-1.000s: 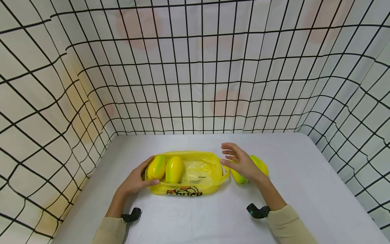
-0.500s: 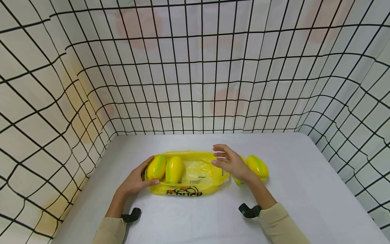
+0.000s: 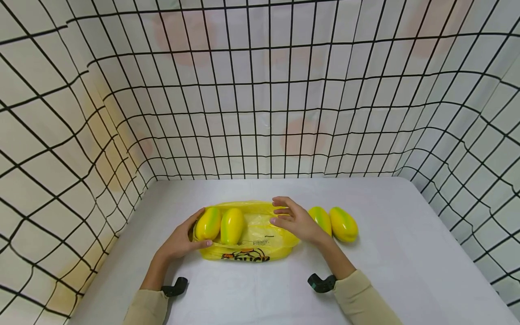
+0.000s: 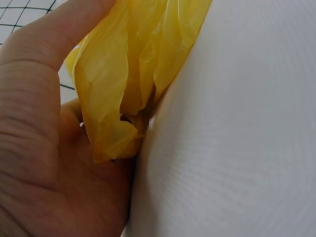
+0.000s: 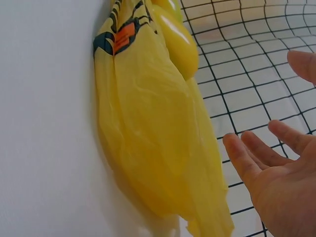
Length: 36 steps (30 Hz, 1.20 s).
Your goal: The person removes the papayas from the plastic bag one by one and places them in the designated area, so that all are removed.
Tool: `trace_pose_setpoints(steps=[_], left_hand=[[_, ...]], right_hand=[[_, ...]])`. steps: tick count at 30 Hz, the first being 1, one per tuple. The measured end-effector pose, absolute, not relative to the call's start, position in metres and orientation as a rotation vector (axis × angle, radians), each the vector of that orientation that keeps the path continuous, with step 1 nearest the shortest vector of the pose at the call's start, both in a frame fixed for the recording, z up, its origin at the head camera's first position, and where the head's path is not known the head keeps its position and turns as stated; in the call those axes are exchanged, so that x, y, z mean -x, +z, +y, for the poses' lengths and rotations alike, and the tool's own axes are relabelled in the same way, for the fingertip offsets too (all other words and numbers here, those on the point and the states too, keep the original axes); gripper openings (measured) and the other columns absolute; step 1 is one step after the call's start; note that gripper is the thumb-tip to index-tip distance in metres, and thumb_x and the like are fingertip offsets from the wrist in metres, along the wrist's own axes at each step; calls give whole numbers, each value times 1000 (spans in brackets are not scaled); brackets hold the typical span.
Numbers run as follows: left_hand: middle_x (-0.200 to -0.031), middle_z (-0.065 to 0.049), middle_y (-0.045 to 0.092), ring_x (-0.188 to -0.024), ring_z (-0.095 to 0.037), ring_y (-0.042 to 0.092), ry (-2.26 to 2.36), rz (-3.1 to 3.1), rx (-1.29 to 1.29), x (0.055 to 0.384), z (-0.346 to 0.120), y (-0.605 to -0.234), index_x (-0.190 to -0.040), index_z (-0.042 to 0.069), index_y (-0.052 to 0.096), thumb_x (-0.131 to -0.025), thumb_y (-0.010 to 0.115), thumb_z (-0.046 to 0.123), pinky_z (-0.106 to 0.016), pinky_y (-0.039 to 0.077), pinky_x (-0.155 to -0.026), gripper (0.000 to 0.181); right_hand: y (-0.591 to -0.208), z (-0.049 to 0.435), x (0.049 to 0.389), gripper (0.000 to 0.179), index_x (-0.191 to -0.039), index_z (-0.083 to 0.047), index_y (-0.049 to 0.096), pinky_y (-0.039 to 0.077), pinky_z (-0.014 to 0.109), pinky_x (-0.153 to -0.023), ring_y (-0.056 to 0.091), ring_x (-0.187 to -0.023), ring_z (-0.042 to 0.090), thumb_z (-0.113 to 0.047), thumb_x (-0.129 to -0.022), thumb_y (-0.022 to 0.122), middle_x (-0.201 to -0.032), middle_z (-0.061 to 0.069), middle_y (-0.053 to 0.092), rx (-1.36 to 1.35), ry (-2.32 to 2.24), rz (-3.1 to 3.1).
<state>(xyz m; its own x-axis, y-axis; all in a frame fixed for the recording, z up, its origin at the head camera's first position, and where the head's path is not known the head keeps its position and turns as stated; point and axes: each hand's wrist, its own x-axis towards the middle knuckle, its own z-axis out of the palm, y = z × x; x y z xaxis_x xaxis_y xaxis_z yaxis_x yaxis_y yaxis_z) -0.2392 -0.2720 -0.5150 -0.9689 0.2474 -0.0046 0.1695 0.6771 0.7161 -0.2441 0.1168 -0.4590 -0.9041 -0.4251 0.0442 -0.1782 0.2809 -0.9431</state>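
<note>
A yellow plastic bag (image 3: 264, 234) with dark print on its front lies open-mouthed on the table. Two yellow-green mangoes, one at the left end (image 3: 208, 223) and one beside it (image 3: 233, 226), sit inside. My left hand (image 3: 179, 240) grips the bag's left end, thumb in front and fingers behind; gathered plastic (image 4: 103, 103) lies against the palm in the left wrist view. Over the bag's right end hovers my right hand (image 3: 297, 222), holding nothing, its fingers loosely spread and pointing left. Right of the bag lie two more mangoes, the nearer one (image 3: 322, 218) partly behind the hand.
The outer mango (image 3: 344, 224) lies beside its neighbour on the white tabletop (image 3: 390, 253). Black wire mesh (image 3: 268, 97) walls the back and both sides. A black wrist camera (image 3: 175, 286) sits on the left wrist, another (image 3: 322, 283) on the right.
My right hand has moved left, away from the two outside mangoes to over the bag's right end, uncovering more of them. The left hand and bag stay in place.
</note>
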Motion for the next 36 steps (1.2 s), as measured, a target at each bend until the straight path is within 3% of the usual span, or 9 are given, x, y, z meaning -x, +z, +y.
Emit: trace_pose_setpoints(steps=[6, 16, 36], left_hand=[[-166, -12, 36, -148, -39, 41, 1163, 2791, -352, 239, -273, -516, -165, 21, 23, -76, 84, 55, -69, 28, -120, 113], [-166, -12, 35, -149, -39, 40, 1141, 2792, -353, 239, -274, -517, -166, 21, 22, -75, 83, 58, -70, 27, -120, 115], [-167, -10, 35, -150, -38, 38, 1151, 2792, -348, 239, -273, -516, -165, 23, 22, -72, 85, 57, -69, 25, -121, 117]], right_hand=[[-463, 105, 243, 68, -154, -21, 41, 48, 50, -113, 51, -140, 33, -35, -96, 73, -157, 17, 44, 570, -1682, 2273], [-471, 84, 242, 76, -157, -20, 39, 49, 50, -113, 53, -138, 30, -45, -95, 73, -156, 11, 46, 524, -1613, 2280], [-483, 35, 240, 76, -157, -23, 38, 55, 49, -104, 56, -132, 33, -48, -94, 72, -156, 12, 45, 507, -1541, 2313]])
